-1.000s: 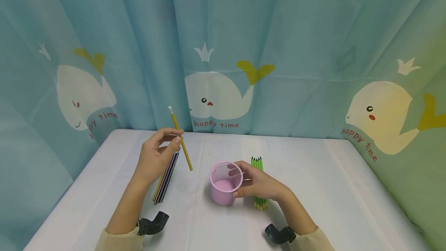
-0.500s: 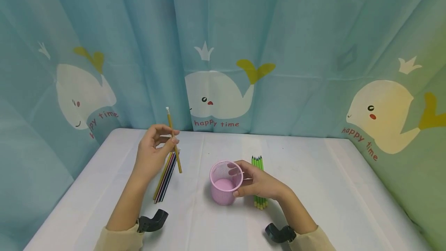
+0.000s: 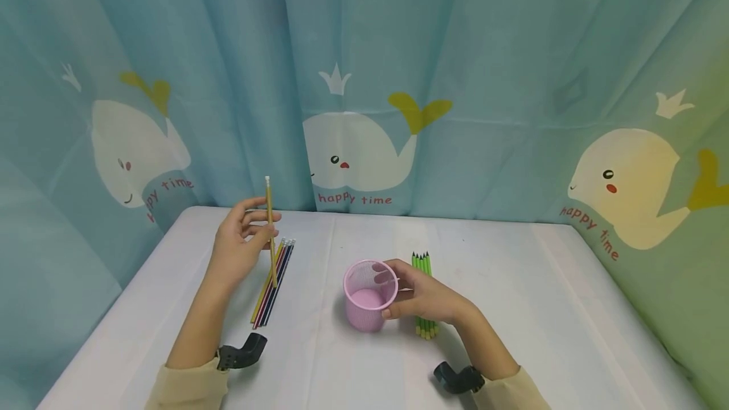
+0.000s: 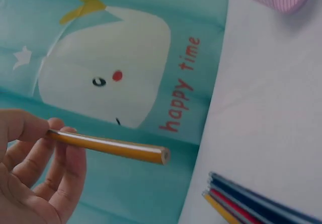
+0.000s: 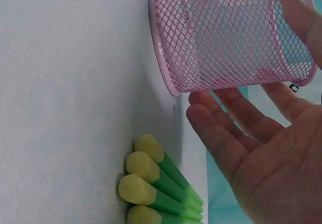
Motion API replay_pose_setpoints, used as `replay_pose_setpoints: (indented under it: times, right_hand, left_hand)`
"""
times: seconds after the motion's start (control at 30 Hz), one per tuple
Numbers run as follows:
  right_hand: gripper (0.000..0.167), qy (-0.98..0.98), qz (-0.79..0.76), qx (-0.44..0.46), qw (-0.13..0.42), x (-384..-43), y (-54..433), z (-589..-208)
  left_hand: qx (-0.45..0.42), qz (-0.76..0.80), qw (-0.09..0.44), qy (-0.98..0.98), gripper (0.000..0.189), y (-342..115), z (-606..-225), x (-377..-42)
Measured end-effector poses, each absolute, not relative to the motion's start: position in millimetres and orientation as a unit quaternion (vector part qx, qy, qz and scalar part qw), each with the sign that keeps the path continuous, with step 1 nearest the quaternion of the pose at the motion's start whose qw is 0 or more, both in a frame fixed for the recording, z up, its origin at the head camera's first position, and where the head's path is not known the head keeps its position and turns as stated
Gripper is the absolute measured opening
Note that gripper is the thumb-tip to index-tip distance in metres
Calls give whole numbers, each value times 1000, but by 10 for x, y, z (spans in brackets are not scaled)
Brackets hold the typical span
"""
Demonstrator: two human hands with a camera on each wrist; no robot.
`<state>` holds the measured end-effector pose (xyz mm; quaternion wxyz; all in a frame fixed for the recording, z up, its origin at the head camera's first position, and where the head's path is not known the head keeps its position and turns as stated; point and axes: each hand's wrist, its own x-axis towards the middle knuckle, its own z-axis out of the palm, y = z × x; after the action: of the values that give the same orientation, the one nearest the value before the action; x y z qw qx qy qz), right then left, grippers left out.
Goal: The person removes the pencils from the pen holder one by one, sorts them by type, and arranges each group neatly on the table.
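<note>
My left hand [image 3: 242,242] pinches a yellow pencil [image 3: 269,198] between thumb and fingers. That pencil stands nearly upright, its white eraser up; in the left wrist view its lower end [image 4: 163,156] looks flat and unsharpened. Behind and below it, several yellow, red and dark blue pencils [image 3: 272,299] lie in a row on the table. At the middle stands a pink mesh pen holder [image 3: 364,318], with no pencil visible inside. My right hand [image 3: 424,296] holds its right side, thumb near the rim and fingers round the far side. Partly under that hand lie several green pencils [image 3: 423,262].
The white table [image 3: 512,283] ends at a blue-green curtain [image 3: 490,81] printed with whales. Black wrist cameras sit on both forearms, the left camera [image 3: 243,353] near the row of pencils. The green pencils' yellow ends [image 5: 138,190] face the body.
My left hand has moved left with the yellow pencil, which has swung from slanted to nearly upright over the row of pencils. The right hand and the pen holder have stayed in place.
</note>
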<state>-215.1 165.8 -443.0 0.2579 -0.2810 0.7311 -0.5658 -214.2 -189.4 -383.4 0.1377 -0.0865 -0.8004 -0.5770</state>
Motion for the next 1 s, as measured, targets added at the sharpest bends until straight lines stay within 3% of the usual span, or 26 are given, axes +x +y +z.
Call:
replay_pose_setpoints:
  times: [1.0]
  right_hand:
    - [75,727,-567,-287,259,-2144,1626,-4416]
  left_hand:
    - [22,-438,-9,-899,45,-2126,-4202,-2296]
